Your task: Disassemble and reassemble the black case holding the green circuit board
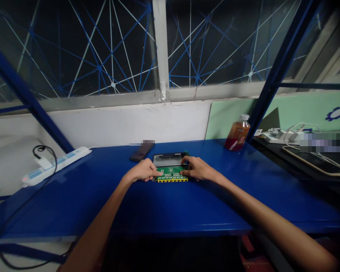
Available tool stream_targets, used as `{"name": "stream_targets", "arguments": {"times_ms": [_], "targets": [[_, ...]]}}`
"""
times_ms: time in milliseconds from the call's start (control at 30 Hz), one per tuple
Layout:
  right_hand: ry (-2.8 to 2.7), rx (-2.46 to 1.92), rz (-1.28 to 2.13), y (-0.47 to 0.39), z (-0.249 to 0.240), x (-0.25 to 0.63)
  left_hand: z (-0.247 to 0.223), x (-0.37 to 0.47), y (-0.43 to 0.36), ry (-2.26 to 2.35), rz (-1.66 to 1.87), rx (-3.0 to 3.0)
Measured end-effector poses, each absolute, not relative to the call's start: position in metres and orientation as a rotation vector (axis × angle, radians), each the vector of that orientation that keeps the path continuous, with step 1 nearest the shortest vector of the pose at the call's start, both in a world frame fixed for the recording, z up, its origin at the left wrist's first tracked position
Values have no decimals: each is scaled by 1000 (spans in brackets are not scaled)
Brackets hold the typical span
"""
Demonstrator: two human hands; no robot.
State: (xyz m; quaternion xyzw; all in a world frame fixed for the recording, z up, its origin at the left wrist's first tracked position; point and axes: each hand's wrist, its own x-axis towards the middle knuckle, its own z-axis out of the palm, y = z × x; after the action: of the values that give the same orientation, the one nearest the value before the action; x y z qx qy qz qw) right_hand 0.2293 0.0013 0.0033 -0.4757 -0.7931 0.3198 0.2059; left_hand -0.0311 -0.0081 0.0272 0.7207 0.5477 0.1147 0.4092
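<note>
A green circuit board (171, 172) with a row of yellow connectors along its near edge lies at the middle of the blue table. Directly behind it, touching or nearly so, is a black frame (167, 159) with a grey inner panel. My left hand (144, 170) has its fingers curled and grips the board's left edge. On the other side, my right hand (197, 168) is closed about the board's right end, one finger reaching over the frame's right corner. The undersides of the fingers are hidden.
A dark phone (141, 152) lies behind my left hand. The blue table (124, 211) also carries a white power strip (58, 166) with a black cable at left, and a bottle of reddish drink (238, 134) at back right. Blue posts rise on both sides.
</note>
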Motion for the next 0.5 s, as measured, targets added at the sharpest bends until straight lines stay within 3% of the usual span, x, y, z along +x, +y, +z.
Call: {"name": "stream_targets", "arguments": {"times_ms": [200, 500], "targets": [[-2219, -1348, 721, 6, 5, 232, 26, -35, -7, 1399, 281, 1877], [-2015, -1738, 116, 28, 13, 251, 24, -38, -2, 1439, 279, 2046]]}}
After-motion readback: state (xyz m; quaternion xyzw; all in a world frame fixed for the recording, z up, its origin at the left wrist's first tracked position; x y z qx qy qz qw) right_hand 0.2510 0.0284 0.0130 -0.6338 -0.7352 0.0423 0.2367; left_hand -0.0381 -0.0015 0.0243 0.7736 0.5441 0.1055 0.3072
